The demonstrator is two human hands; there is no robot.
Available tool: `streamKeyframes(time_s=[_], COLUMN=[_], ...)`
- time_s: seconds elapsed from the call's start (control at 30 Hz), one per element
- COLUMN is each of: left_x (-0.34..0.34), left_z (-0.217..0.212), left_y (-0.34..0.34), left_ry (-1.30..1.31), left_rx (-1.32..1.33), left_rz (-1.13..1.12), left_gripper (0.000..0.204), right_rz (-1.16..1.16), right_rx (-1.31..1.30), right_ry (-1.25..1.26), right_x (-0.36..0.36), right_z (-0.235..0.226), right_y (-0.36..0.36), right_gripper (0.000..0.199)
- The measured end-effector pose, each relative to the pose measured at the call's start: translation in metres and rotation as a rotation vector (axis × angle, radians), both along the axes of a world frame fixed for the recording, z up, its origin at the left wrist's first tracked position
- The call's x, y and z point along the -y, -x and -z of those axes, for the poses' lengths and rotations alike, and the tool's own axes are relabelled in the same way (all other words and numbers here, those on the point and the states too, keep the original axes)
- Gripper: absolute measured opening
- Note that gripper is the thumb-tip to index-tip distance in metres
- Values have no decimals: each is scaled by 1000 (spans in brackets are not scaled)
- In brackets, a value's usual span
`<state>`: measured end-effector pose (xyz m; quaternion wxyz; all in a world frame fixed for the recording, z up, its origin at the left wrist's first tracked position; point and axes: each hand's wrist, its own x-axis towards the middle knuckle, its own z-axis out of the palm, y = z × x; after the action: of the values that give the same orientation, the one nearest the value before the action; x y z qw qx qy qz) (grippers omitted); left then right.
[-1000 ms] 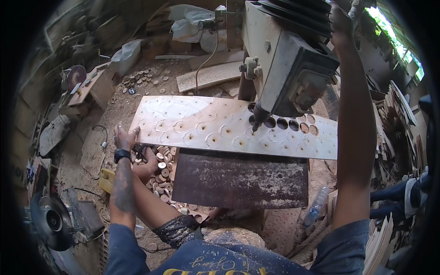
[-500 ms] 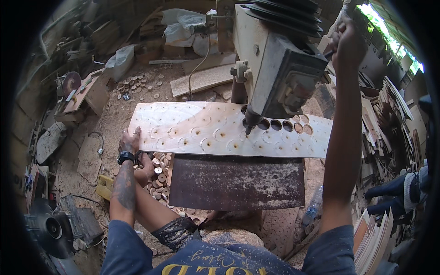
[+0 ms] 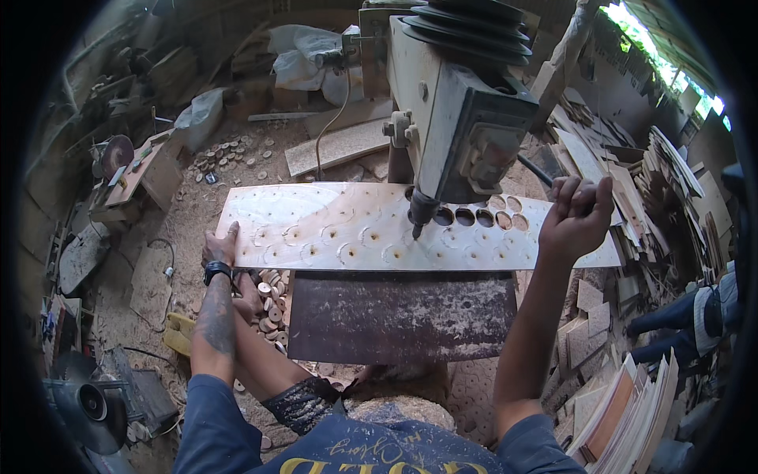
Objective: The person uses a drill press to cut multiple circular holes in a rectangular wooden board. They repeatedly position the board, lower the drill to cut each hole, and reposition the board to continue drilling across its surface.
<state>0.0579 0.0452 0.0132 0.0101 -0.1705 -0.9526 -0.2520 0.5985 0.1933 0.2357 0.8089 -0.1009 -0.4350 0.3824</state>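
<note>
Board, pale and with rows of small marks, lies flat below the drill, its near edge along the dark panel. Our left hand touches its left end, the thumb on top; how narrow the other fingers are, we cannot tell. Our right hand has its fingers curled around the black lever. Round wooden discs lie beside the panel.

Daylight glares at upper right, beyond a dimmer interior.
</note>
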Motion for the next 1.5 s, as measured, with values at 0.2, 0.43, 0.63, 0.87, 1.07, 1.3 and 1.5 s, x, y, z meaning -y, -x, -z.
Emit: streamKeyframes(time_s=[0.2, 0.43, 0.63, 0.87, 1.07, 1.3, 1.5], left_x=[1, 2, 3, 5, 4, 2, 2], left_z=[3, -2, -1, -10, -3, 3, 2], left_y=[2, -3, -4, -11, -7, -1, -2], left_ry=[-18, -31, -61, -68, -65, -45, -38], left_rx=[1, 41, 9, 62, 11, 25, 31], left_rz=[-9, -15, -23, -17, -28, -41, -43], left_gripper=[90, 95, 90, 94, 89, 89, 89], right_rz=[17, 34, 61, 41, 46, 40, 41], right_rx=[-48, -137, -172, -194, -218, -193, -220], right_ry=[10, 61, 73, 86, 86, 63, 67], right_x=[6, 14, 15, 16, 14, 11, 11], right_z=[14, 29, 36, 40, 43, 47, 51], right_y=[1, 5, 7, 8, 6, 3, 4], right_gripper=[47, 47, 48, 49, 49, 49, 49])
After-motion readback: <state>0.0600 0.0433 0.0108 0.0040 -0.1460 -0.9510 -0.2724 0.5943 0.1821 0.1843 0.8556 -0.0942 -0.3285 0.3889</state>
